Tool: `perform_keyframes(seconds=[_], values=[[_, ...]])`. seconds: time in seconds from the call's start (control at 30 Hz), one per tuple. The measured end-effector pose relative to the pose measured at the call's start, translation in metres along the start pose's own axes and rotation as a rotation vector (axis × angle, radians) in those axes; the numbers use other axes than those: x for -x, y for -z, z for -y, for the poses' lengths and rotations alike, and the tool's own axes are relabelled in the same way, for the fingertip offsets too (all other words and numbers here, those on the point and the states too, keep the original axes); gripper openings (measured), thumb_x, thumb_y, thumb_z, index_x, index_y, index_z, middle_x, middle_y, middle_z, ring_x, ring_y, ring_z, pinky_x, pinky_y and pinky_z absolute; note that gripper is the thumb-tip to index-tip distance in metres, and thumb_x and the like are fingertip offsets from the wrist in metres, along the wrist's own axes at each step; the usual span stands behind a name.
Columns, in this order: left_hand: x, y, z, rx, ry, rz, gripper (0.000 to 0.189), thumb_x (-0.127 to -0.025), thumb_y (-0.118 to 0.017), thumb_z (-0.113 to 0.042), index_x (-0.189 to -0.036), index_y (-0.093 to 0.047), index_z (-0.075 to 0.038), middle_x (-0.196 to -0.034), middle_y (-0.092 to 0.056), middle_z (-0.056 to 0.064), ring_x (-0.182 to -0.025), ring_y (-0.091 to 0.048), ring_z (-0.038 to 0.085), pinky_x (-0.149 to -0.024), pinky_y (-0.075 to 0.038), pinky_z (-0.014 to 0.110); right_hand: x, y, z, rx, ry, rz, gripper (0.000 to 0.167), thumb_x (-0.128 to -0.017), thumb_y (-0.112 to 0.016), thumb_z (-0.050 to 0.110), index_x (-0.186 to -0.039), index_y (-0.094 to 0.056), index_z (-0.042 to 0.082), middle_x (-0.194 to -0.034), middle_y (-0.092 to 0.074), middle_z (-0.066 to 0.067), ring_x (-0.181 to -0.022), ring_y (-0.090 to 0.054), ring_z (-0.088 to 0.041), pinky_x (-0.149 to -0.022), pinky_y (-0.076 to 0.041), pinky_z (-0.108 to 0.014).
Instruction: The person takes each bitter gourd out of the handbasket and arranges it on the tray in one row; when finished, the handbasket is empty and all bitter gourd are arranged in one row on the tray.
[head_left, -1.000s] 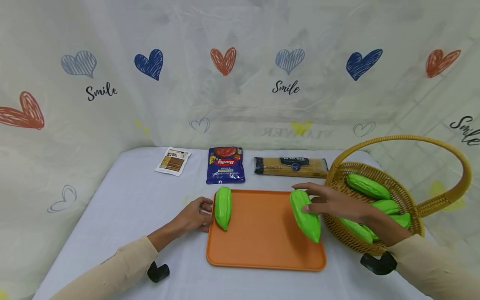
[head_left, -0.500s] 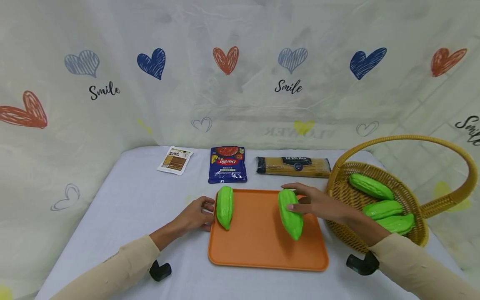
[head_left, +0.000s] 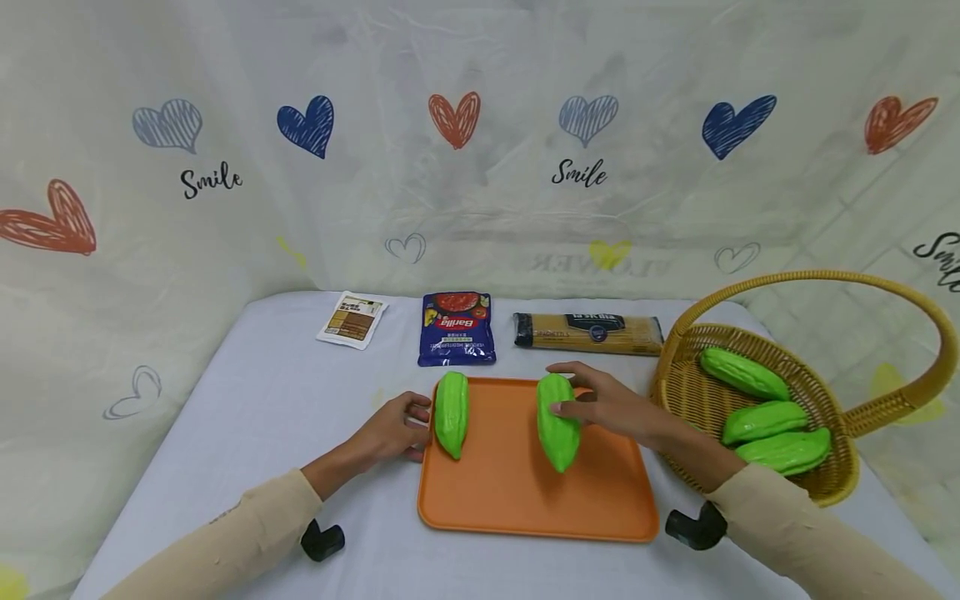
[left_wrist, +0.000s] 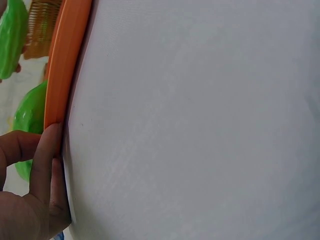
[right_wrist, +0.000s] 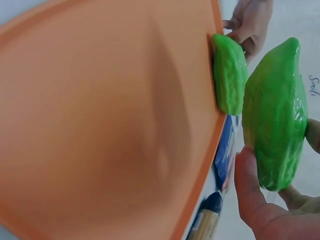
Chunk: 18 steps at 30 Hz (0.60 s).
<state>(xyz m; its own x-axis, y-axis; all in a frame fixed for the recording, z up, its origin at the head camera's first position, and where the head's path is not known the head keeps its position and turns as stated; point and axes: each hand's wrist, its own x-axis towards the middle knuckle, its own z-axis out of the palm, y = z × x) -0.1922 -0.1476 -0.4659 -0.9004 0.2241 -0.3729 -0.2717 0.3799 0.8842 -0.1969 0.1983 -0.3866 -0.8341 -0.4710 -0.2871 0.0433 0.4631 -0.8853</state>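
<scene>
An orange tray (head_left: pixel 495 492) lies on the white tablecloth. Along its left side rests one green bitter melon (head_left: pixel 451 417), narrow end toward me. My left hand (head_left: pixel 392 428) holds the tray's left rim; in the left wrist view its fingertips (left_wrist: pixel 50 132) touch the outer edge. Above the tray, right of the first melon, my right hand (head_left: pixel 611 407) grips a second green bitter melon (head_left: pixel 558 425) between thumb and fingers near its blunt end. The right wrist view shows this held melon (right_wrist: pixel 276 115) apart from the tray, whose surface carries a shadow.
At right stands a wicker basket (head_left: pixel 693 392) with a tall handle and several bitter melons (head_left: pixel 765 421) inside. Behind the tray lie a white-and-brown packet (head_left: pixel 352 320), a blue sauce pouch (head_left: pixel 456 330) and a pack of spaghetti (head_left: pixel 588 333). A printed curtain hangs behind.
My right hand has carried its bitter melon leftward, from the tray's right edge to over its middle-right part. My left hand has stayed at the rim.
</scene>
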Motion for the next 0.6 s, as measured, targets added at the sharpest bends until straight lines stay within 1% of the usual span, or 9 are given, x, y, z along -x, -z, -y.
perform_keyframes(seconds=[0.13, 0.37, 0.5, 0.6], values=[[0.0, 0.0, 0.0, -0.004, 0.005, -0.006, 0.057, -0.083, -0.07, -0.001, -0.137, -0.049, -0.002, -0.12, -0.056, 0.014, -0.095, -0.064, 0.022, -0.067, -0.064, 0.035, -0.005, -0.004, 0.0, 0.008, 0.001, -0.013, 0.071, -0.095, -0.068, 0.032, -0.154, -0.033, 0.011, -0.135, -0.051, -0.023, -0.108, -0.065, -0.025, -0.085, -0.061, -0.038], [0.0, 0.0, -0.001, -0.001, 0.002, -0.002, 0.058, -0.083, -0.07, 0.0, -0.137, -0.049, -0.001, -0.119, -0.055, 0.014, -0.097, -0.064, 0.022, -0.067, -0.065, 0.035, -0.012, -0.009, 0.002, 0.004, 0.015, -0.011, 0.069, -0.096, -0.067, 0.032, -0.153, -0.034, 0.012, -0.134, -0.051, -0.023, -0.107, -0.065, -0.025, -0.085, -0.061, -0.038], [-0.001, 0.0, 0.0, -0.004, 0.002, -0.002, 0.058, -0.083, -0.07, 0.0, -0.137, -0.049, -0.002, -0.12, -0.056, 0.014, -0.096, -0.064, 0.022, -0.068, -0.065, 0.035, -0.019, -0.015, 0.005, 0.003, -0.003, -0.008, 0.068, -0.095, -0.067, 0.033, -0.153, -0.036, 0.014, -0.135, -0.051, -0.021, -0.105, -0.065, -0.024, -0.085, -0.061, -0.038], [0.0, 0.0, 0.001, -0.004, -0.007, -0.002, 0.058, -0.082, -0.069, 0.0, -0.137, -0.049, -0.001, -0.119, -0.055, 0.014, -0.095, -0.064, 0.022, -0.067, -0.065, 0.035, -0.024, -0.019, 0.006, 0.007, -0.024, -0.005, 0.07, -0.095, -0.068, 0.034, -0.153, -0.036, 0.014, -0.138, -0.049, -0.021, -0.106, -0.065, -0.023, -0.087, -0.06, -0.04]])
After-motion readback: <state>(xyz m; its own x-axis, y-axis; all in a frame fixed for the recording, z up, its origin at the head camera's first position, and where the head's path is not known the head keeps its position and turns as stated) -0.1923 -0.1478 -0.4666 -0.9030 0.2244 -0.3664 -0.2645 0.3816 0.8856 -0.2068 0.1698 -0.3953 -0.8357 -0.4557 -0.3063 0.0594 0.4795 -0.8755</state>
